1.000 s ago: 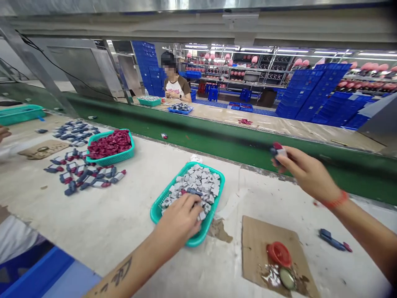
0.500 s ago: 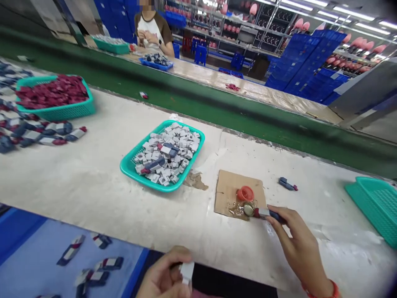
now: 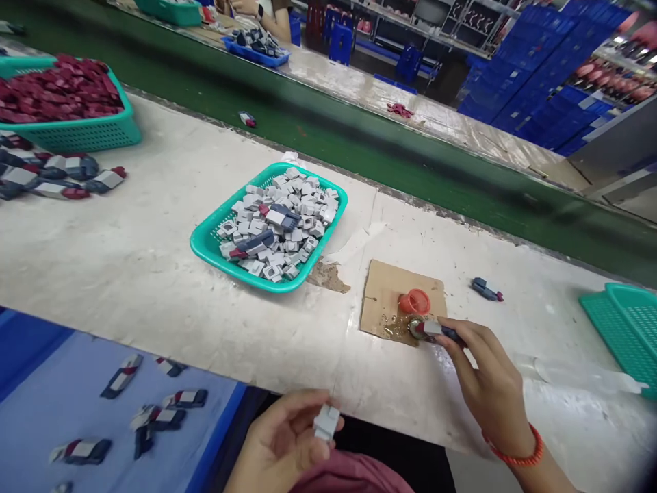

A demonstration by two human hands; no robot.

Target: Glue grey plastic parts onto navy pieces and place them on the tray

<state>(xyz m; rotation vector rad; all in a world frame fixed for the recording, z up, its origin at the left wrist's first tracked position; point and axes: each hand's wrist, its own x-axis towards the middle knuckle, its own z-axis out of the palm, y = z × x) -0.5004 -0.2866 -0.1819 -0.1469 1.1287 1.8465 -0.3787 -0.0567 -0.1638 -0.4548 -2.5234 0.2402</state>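
My left hand (image 3: 287, 438), low in the centre, holds a small light grey plastic block (image 3: 326, 422) between thumb and fingers. With my right hand (image 3: 487, 376) I grip a dark blue, grey and maroon piece (image 3: 432, 329) by its dark end. Its maroon end reaches into a small round metal cap (image 3: 415, 326) on a square of cardboard (image 3: 382, 284). A red cup (image 3: 415, 301) stands just behind the cap, and shiny wet liquid lies around them. Left of the cardboard, a green basket (image 3: 205, 255) holds many grey blocks with a couple of assembled pieces on top.
Maroon parts fill another green basket (image 3: 102, 130) at the left, near loose assembled pieces (image 3: 51, 174). A blue tray (image 3: 31, 411) with several pieces is at lower left. One piece (image 3: 486, 289) and green baskets (image 3: 621, 329) are at right. Beyond the green belt (image 3: 308, 137) sits a person.
The maroon end of the right-hand piece has moved into the metal cap. My left hand has turned and opened slightly, showing the grey block more fully. The view has tilted down.
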